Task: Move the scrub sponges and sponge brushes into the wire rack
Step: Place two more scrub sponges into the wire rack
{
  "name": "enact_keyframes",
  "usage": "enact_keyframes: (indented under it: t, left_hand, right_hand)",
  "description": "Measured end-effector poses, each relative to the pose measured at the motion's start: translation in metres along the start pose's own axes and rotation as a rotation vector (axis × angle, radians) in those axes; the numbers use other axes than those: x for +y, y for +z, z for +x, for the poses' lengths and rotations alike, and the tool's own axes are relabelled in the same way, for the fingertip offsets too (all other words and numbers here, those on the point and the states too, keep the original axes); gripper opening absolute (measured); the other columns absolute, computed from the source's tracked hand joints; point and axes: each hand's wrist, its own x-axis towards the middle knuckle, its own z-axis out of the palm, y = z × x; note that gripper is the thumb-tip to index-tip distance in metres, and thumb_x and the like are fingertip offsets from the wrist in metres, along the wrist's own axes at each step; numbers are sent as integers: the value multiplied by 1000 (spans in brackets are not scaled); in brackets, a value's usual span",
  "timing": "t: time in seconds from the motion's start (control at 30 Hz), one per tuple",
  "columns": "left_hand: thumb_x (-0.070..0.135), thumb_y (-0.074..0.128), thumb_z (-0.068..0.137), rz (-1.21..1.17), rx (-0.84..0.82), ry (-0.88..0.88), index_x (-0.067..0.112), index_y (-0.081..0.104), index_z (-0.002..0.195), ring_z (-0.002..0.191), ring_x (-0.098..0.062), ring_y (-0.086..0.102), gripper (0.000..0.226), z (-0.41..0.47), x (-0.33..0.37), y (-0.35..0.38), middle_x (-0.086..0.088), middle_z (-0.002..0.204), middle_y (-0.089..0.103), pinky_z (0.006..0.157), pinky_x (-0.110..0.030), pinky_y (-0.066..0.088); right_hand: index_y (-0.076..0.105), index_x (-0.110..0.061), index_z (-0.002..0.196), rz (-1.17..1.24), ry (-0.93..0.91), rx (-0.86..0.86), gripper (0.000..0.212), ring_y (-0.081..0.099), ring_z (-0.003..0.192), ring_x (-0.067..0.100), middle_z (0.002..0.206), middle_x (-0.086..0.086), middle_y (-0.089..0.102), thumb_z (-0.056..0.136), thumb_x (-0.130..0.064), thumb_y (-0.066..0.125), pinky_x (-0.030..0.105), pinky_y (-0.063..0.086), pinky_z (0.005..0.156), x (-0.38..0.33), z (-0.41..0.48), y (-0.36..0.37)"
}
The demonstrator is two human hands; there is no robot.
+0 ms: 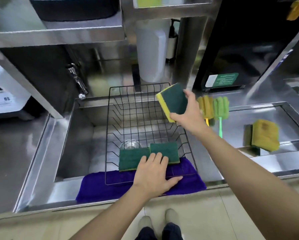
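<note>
**Third sponge on its way into the rack**

Nearest of all, 2 shoes [160, 220] on pale floor tile, below both forearms. Further in, draped over the sink's [65, 135] front edge, a purple cloth [100, 186], seemingly padding for the wire rack [109, 129] set on it and spanning the basin.

Left to right from there: left hand [153, 174] flat and unclenched, palm down, fingers on 2 scrub sponges [131, 160] lying green side up, edge to edge, in the rack's near end — probably pressing them steady and keeping room for more. Right hand [188, 115] raised over the rack's right rim, pinching a third sponge [174, 101] by its edge, green face toward the camera, yellow foam on the left side, tilted as if ready for lowering.

Still outside the rack, on the steel counter [266, 163] to the right: 2 sponge brushes [213, 107], 1 yellow and 1 green, heads side by side behind the right hand, and 1 worn sponge [265, 134] further right, tilted, yellow side up.

Judged progress: 2 in, 1 in hand, 3 waiting.
</note>
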Motion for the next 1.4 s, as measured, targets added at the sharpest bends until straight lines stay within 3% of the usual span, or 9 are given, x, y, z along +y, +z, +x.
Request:
enact_keyframes:
  t: [0.1,0.23,0.37,0.53,0.7,0.9,1.0,1.23,1.4]
  left_hand:
    - [72,33,78,-5,-22,-20,12,60,89,79,-24,53,67,-5,-8,-1,-4,86,60,70,-39,44]
    - [71,33,82,15,-72,-18,9,57,101,90,-26,50,69,-9,-10,-4,-7,99,58,80,-40,40]
    - [69,36,84,27,-113,-17,8,52,111,101,-28,45,69,-8,-11,-7,-10,112,54,88,-43,35]
    - [69,43,83,37,-78,13,8,57,102,94,-26,50,65,-9,-10,-3,-9,103,59,84,-42,40]
    - [67,42,84,6,-84,13,7,56,105,97,-28,48,65,-7,-9,-2,-10,106,57,86,-44,38]
    - [68,43,83,9,-79,17,8,56,104,95,-27,49,66,-6,-8,-2,-10,104,58,85,-44,40]
    - [68,41,84,17,-84,7,7,55,107,98,-28,47,67,-6,-7,-3,-11,107,57,87,-44,38]
    - [69,41,83,20,-101,21,8,55,106,98,-28,47,67,-5,-6,-2,-11,107,57,86,-44,38]
    - [66,42,84,12,-89,15,8,50,115,100,-28,45,66,-4,-8,0,-11,112,55,88,-43,36]
  right_hand:
    - [23,-19,143,-154,-97,-301,90,38,129,23,143,5,39,69,-21,75,46,35,108,-9,3,36]
    - [19,-18,146,-250,-148,-532,92,36,131,23,146,8,31,72,-17,75,43,38,107,-10,6,69]
    - [24,-15,145,-473,-268,-677,89,34,131,26,143,10,35,73,-16,75,39,35,109,-10,12,92]
    - [28,-19,143,-637,-252,-834,88,36,129,25,138,8,40,70,-12,76,42,37,107,-3,17,102]
    - [35,-23,140,-559,-166,-876,88,43,122,24,135,5,42,66,-11,81,38,43,100,-3,21,99]
    - [35,-13,140,-528,-180,-765,84,45,121,24,131,8,44,69,-19,80,34,41,100,-4,13,101]
    - [32,-14,142,-597,-246,-824,85,42,123,24,131,7,43,71,-18,79,37,40,104,-4,10,105]
    - [32,-21,141,-464,-125,-905,76,43,110,14,139,2,41,77,-14,73,29,41,96,-1,14,94]
    - [28,-25,145,-518,-185,-888,70,34,135,19,151,-1,34,86,-35,63,35,30,111,-4,9,97]
